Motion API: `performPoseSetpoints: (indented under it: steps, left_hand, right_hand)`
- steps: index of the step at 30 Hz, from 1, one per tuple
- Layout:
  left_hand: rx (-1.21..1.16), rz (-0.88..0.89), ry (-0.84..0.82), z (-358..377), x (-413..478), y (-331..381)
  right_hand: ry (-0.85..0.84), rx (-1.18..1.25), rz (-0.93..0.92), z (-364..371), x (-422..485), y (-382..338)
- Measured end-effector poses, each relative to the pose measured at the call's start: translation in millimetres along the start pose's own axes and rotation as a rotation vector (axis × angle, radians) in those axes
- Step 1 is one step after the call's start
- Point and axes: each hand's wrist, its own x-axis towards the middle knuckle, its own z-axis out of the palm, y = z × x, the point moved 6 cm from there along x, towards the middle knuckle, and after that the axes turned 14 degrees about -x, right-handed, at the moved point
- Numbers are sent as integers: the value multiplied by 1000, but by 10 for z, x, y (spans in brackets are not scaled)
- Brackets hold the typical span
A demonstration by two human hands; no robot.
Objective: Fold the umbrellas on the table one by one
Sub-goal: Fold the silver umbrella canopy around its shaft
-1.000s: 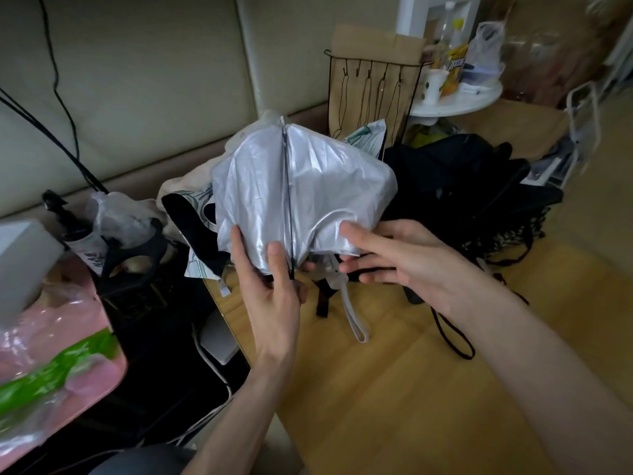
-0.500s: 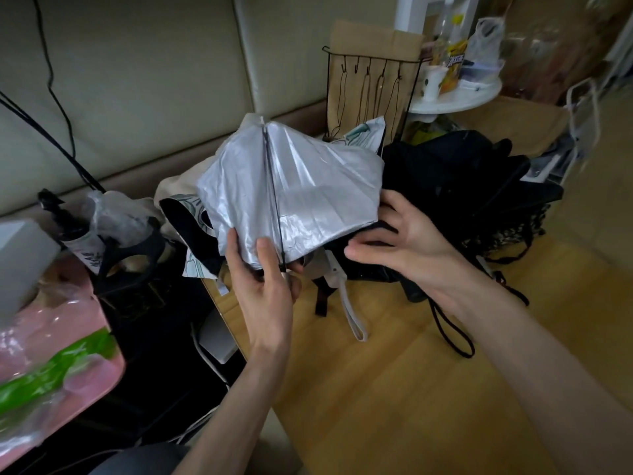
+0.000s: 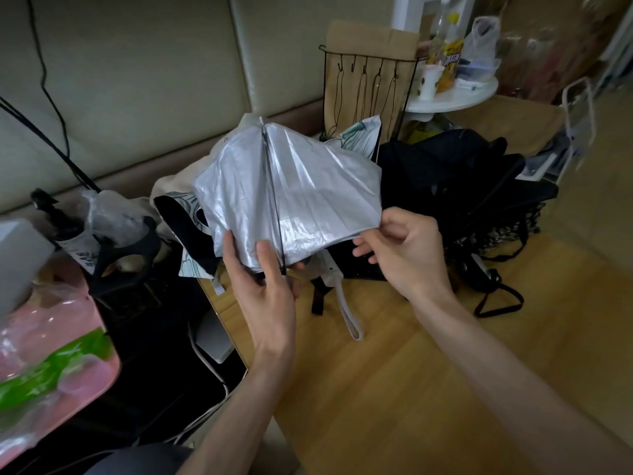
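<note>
A silver umbrella point(image 3: 308, 193) is held up above the wooden table point(image 3: 411, 371), its canopy partly collapsed with a black rib running down the middle. My left hand point(image 3: 263, 286) grips the lower end of that rib and the gathered fabric. My right hand point(image 3: 404, 252) pinches the canopy's right bottom edge and pulls it outward. The umbrella's white handle and wrist strap point(image 3: 346, 303) hang down over the table. A black umbrella point(image 3: 455, 186) lies in a heap behind my right hand, and a white patterned umbrella point(image 3: 185, 214) lies behind the silver one at the left.
A black wire rack point(image 3: 370, 84) and a brown paper bag point(image 3: 370, 39) stand at the back. A small round white table point(image 3: 455, 94) holds bottles and a cup. Left of the table are a pink bin point(image 3: 51, 337), dark bags and cables.
My right hand has shifted from flat against the canopy to pinching its right bottom edge, drawing the fabric out to the right. My left hand keeps its hold on the rib.
</note>
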Motion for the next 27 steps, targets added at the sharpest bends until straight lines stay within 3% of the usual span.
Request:
performPoseSetpoints:
  steps: [5,9,11,15,22,27]
  left_hand:
    - [-18,-25,64,-30,102,13]
    - [-39,3,-25,21,-9,49]
    - [-33,8,-59,26,-53,58]
    - [12,36,-71,13,-113,71]
    - [-14,-5,-59,-10,-86,57]
    - [58,37,-102,-29,-90,2]
  right_hand:
    - [-27,18,-65,9,-37,1]
    - [-396,553,240,190,-55,7]
    - [-442,675,359,201,-28,29]
    - [-303,690,461,111,26,139]
    - [-258,766,308,10,107,52]
    - [-58,316,207,-111,119,122]
